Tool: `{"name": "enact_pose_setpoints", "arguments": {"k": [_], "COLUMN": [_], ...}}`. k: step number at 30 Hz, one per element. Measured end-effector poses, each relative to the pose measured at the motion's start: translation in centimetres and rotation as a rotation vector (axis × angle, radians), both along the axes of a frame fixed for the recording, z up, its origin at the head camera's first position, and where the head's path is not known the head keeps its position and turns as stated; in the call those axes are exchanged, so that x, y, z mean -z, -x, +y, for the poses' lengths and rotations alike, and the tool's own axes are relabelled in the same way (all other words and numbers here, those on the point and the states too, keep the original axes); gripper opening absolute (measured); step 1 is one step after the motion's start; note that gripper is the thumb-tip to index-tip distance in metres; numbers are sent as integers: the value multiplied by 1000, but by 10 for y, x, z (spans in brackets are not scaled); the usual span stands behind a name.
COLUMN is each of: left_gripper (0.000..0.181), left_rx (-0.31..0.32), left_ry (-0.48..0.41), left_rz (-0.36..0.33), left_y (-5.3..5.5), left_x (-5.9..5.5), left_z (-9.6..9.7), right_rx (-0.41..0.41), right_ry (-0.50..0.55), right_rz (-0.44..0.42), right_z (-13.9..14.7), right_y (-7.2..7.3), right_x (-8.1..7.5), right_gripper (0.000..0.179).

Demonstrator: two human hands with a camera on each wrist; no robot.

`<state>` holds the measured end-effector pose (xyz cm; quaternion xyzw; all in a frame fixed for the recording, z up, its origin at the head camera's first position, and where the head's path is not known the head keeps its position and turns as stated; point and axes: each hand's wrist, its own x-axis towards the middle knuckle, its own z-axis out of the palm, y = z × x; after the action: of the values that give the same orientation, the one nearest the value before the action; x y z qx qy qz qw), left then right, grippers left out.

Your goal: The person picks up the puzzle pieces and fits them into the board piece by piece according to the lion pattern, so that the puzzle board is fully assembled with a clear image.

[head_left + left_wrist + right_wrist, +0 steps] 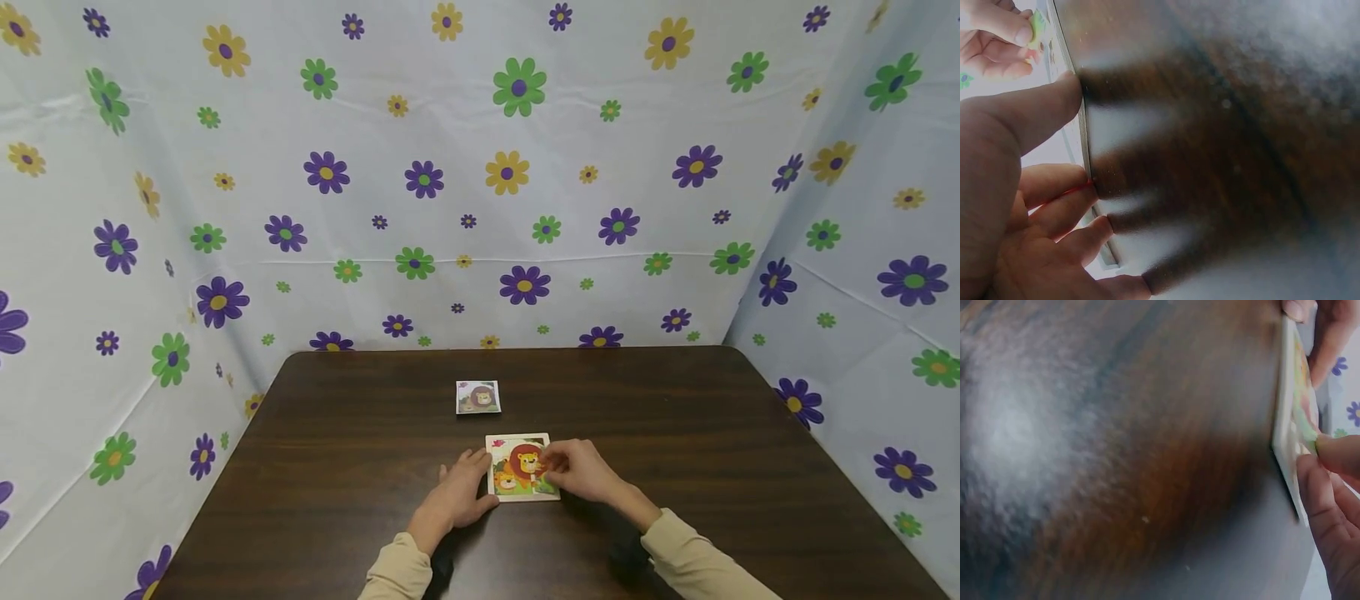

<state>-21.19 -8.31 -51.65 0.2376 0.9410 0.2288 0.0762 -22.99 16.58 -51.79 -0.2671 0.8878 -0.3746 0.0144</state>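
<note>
A square lion jigsaw puzzle in a pale wooden frame [517, 437] lies on the table. My left hand [457, 492] touches the frame's left side, thumb at the near left corner and fingers spread along the edge. Over the puzzle's right part, my right hand [581, 471] pinches a puzzle piece between thumb and fingers. That puzzle piece [1037, 29] looks mostly green and is tilted up in the left wrist view. A pale gap shows near the lower right of the picture. Seen from the right wrist, the frame [1282, 394] is nearly edge-on, and the fingers hide part of the piece.
A small printed card [477, 397] with the same lion picture lies beyond the puzzle. The dark wooden table [337, 433] reaches back to a white flowered cloth [465, 133], which also hangs along both sides.
</note>
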Motion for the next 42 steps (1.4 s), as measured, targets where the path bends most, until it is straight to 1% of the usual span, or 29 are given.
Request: {"name": "enact_pose_setpoints", "arguments": {"k": [7,12,18,28,31,34,37,40,42], "left_gripper": [63,62,62,63,63,63,63,64,64], "left_rx": [1,0,4,6,10,10,6,6,8], "left_ry": [-3,-8,-9,-7,-5,-9,-15,-16,-15], "left_rz": [-6,5,15,8,7,-2,-6,0,3], "left_y": [1,1,2,2,1,1,1,1,1], "left_x": [1,2,2,2,1,2,2,2,1], "left_z": [0,-1,0,0,0,0,-1,-1,0], "right_rx": [38,37,64,109,84,23,-42,-77,-92], "right_ry": [-75,-96,-108,-104,-89,-98,-150,-215,-238], "right_rz": [46,88,87,94,109,140,185,222,233], "right_z": [-10,-14,-17,-16,-13,-7,-1,3,4], "right_y": [-2,-3,-4,-8,-10,-11,-13,-14,-14], "right_x": [0,-2,-3,5,5,5,6,6,5], "right_gripper": [13,15,14,15,14,14,14,18,21]}}
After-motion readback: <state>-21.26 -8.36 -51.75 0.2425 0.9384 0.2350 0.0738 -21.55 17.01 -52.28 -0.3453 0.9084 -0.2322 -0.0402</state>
